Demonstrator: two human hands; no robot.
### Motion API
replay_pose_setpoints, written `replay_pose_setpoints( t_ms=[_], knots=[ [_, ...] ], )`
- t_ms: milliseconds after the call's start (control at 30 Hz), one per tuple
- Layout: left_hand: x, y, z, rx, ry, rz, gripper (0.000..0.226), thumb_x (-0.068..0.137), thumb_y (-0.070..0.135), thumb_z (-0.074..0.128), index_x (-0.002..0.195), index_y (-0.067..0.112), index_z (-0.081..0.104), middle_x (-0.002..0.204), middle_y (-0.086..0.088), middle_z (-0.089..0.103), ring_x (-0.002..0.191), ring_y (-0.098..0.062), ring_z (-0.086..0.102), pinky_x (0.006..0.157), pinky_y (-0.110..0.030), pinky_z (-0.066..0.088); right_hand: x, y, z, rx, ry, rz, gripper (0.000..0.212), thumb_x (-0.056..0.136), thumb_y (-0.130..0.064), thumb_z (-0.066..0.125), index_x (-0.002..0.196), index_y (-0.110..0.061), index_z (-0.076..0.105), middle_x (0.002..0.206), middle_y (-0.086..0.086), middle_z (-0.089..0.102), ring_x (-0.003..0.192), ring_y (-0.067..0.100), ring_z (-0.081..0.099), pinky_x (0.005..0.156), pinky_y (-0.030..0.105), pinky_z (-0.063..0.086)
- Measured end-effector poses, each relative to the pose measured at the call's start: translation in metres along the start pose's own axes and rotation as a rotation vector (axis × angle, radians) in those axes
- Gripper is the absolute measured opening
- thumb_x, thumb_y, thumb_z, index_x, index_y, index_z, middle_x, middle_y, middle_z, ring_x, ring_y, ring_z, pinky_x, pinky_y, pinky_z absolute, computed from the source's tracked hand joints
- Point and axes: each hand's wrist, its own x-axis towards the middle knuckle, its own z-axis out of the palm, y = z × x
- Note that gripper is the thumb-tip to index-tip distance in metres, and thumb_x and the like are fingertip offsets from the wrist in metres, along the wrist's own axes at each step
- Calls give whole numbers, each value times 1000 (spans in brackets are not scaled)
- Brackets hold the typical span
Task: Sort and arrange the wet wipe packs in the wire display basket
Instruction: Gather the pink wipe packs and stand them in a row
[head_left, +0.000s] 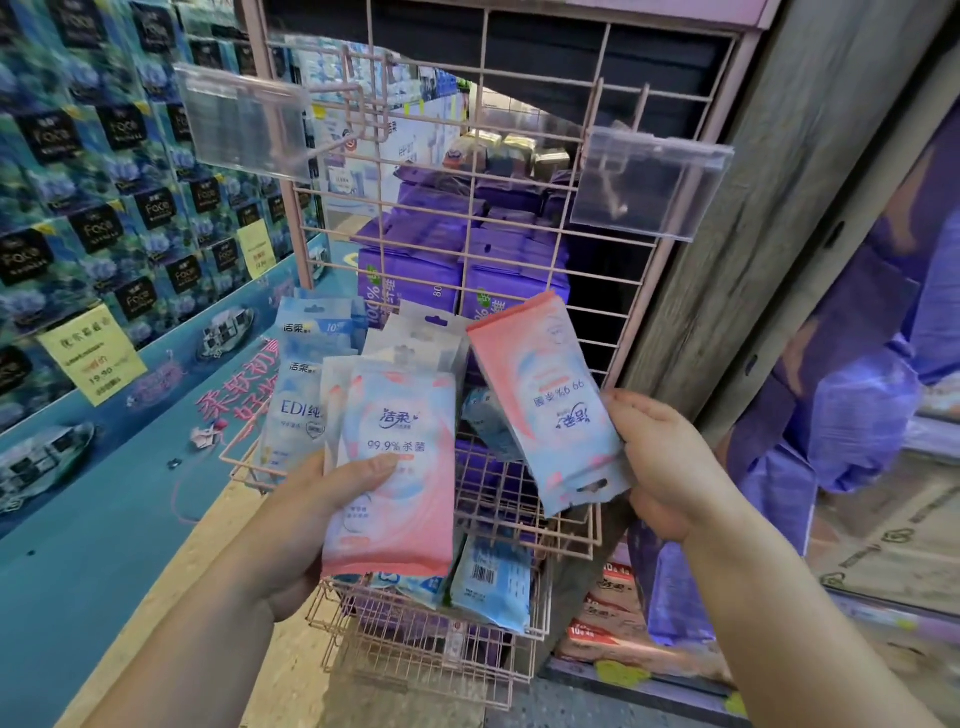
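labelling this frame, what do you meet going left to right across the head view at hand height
yellow price sign → left hand → upright pink wipe pack it holds → upside-down pink wipe pack → right hand holding it

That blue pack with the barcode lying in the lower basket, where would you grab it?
Take the barcode pack by its upper edge, coming from above and the front. It leans upright against the lower wire basket front with its top poking free; the wire blocks its sides and bottom.

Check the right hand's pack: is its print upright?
No: the pack in the right hand is upside down, hang hole at the bottom.
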Motion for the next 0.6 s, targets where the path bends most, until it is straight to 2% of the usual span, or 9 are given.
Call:
replay_pose_setpoints(
  t_ms=[67, 133, 200, 233, 300, 367, 433, 533, 600],
  knots=[
    [1, -1, 9, 31, -21, 5, 41, 71, 14, 66, 111, 6, 62, 90, -14, 76, 69, -24, 73, 51, -29, 57, -6, 0, 9, 95, -84, 49, 28, 99, -12, 42, 91, -9, 69, 81, 11, 76, 66, 23, 71, 63, 36, 57],
    [2, -3, 17, 46, -44, -4, 42, 69, 15, 67, 110, 9, 63, 93, -14, 76, 73, -25, 74, 55, -30, 58, -9, 5, 16, 151, -155, 121, 30, 97, -30, 48, 100, -8, 69, 91, 14, 76, 75, 26, 73, 67, 38, 58],
    [3, -4, 21, 53, -63, -23, 42, 68, 15, 72, 109, 8, 64, 94, -15, 76, 74, -25, 74, 56, -29, 58, -11, 9, 17, 185, -288, 214, 57, 79, -55, 61, 114, -10, 66, 106, 16, 73, 89, 31, 71, 74, 42, 58],
    [3, -5, 22, 61, -73, -30, 46, 68, 14, 76, 111, 7, 64, 97, -16, 75, 77, -26, 74, 58, -30, 58, -12, 11, 15, 187, -387, 220, 69, 69, -57, 71, 119, -10, 62, 109, 16, 72, 90, 32, 71, 74, 43, 58],
    [3, -6, 22, 65, -94, -41, 48, 69, 14, 76, 115, 6, 64, 101, -17, 74, 84, -29, 73, 62, -33, 59, -13, 15, 5, 154, -537, 146, 81, 53, -39, 90, 121, -11, 57, 111, 17, 70, 90, 32, 70, 73, 43, 59],
    [1, -4, 22, 65, -108, -54, 42, 72, 11, 75, 112, 7, 64, 98, -18, 74, 79, -28, 74, 61, -33, 59, -14, 15, -9, 123, -583, 39, 74, 52, -16, 91, 119, -14, 61, 115, 18, 68, 95, 30, 69, 75, 42, 59],
    [-1, -2, 22, 62, -111, -62, 44, 68, 6, 75, 110, 6, 63, 94, -17, 75, 73, -24, 73, 56, -29, 58, -11, 10, -23, 173, -614, -32, 68, 49, -9, 89, 113, -15, 68, 110, 15, 71, 91, 25, 70, 72, 36, 58],
    [-1, -3, 21, 54, -151, -76, 46, 69, 14, 67, 114, 6, 63, 101, -15, 74, 82, -24, 73, 58, -27, 56, -8, -2, -34, 209, -581, -116, 74, 30, -23, 98, 100, -20, 75, 87, 13, 75, 72, 21, 72, 61, 32, 59],
    [0, -6, 21, 39, -179, -113, 41, 70, 17, 66, 109, 5, 67, 102, -16, 74, 84, -24, 73, 62, -27, 57, -6, -9, -27, 124, -549, -157, 70, 29, -30, 98, 95, -24, 75, 74, 12, 73, 61, 19, 69, 56, 30, 58]
  ],
)
